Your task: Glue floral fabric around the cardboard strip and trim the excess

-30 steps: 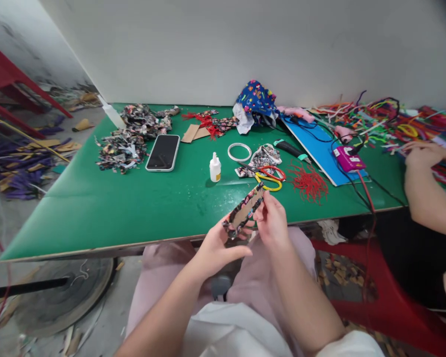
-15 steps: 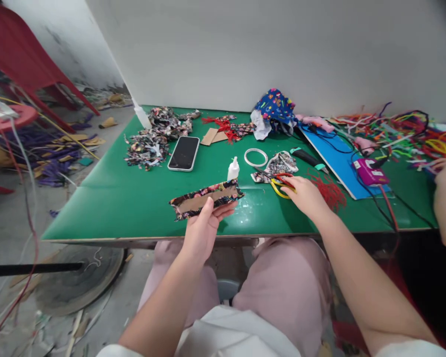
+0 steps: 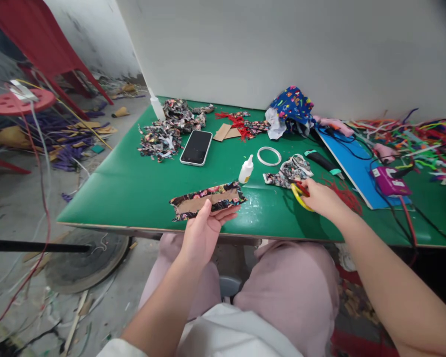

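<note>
My left hand [image 3: 204,225] holds a floral fabric strip with a cardboard piece [image 3: 193,203] on it, thumb on top and fingers beneath, over the front of the green table [image 3: 134,198]. My right hand [image 3: 312,196] is closed on scissors [image 3: 299,195] with red and yellow handles, beside a crumpled floral cloth [image 3: 295,167]. A small white glue bottle [image 3: 246,170] stands between the hands, and a white ring [image 3: 269,156] lies behind it. To the right is a black and green cutter [image 3: 323,162] near red threads [image 3: 344,196].
A phone [image 3: 196,147], fabric scraps [image 3: 161,139], cardboard pieces [image 3: 226,132] and another white bottle [image 3: 157,107] lie at the left and back. Blue patterned cloth [image 3: 292,111], a blue board [image 3: 353,168], a purple box [image 3: 390,182] with cables and colourful strips [image 3: 423,144] are rightward.
The view has shifted, so the table items appear farther right. My right hand has drawn the scissors slightly away from the floral cloth. The other person's hand at the right edge is out of view.
</note>
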The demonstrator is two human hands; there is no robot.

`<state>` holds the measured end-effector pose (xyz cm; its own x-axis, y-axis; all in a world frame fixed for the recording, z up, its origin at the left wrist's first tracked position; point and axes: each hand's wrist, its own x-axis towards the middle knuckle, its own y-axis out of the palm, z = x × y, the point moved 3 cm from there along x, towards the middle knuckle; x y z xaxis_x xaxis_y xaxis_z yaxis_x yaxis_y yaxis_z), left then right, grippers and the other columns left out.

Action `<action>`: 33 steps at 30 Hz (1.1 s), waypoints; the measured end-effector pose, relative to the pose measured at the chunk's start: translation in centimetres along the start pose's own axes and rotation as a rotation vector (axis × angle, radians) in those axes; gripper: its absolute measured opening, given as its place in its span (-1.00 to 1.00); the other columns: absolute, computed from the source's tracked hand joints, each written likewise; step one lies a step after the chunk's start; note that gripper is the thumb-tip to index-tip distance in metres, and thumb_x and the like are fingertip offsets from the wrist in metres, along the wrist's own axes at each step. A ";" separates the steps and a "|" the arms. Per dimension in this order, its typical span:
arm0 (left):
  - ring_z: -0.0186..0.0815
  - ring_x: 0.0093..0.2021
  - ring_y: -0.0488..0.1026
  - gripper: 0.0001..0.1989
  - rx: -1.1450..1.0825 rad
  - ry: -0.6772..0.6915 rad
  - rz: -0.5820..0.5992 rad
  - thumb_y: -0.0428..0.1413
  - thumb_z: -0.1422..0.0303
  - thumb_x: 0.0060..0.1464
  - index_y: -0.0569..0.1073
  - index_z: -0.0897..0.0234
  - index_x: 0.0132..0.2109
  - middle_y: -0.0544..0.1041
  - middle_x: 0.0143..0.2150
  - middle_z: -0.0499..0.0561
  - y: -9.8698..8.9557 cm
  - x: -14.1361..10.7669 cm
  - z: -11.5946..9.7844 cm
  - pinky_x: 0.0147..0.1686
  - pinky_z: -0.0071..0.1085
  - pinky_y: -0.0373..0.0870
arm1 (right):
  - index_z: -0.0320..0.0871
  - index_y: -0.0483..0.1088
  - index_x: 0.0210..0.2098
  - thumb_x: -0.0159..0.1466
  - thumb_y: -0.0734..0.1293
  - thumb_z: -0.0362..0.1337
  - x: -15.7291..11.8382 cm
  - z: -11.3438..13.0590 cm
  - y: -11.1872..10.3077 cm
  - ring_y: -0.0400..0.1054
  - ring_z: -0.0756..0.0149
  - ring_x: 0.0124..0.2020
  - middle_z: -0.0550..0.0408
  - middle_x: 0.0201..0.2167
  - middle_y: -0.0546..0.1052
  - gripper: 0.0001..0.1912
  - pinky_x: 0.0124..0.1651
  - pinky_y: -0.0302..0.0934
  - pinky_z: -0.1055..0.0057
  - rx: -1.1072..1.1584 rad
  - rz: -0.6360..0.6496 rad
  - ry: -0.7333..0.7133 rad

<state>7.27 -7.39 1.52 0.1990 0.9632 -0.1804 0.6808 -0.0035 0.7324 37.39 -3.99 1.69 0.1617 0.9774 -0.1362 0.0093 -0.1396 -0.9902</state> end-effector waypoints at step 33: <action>-0.12 -0.28 0.53 -0.82 0.009 -0.051 0.028 0.06 0.30 0.05 0.52 0.27 -0.30 0.58 -0.32 0.03 0.5 -2.4 -1.1 -0.26 -0.16 0.48 | -0.17 0.39 -0.50 0.10 0.25 0.08 -11.2 7.6 -6.6 0.25 0.40 -0.51 0.10 -0.58 0.38 -0.59 -0.46 0.01 0.47 -0.048 -0.640 -0.602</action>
<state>6.35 -9.42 3.08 0.2535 0.9478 -0.1937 0.6809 -0.0326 0.7316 28.01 -12.78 9.49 -0.4361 0.7864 0.4376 -0.0359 0.4707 -0.8816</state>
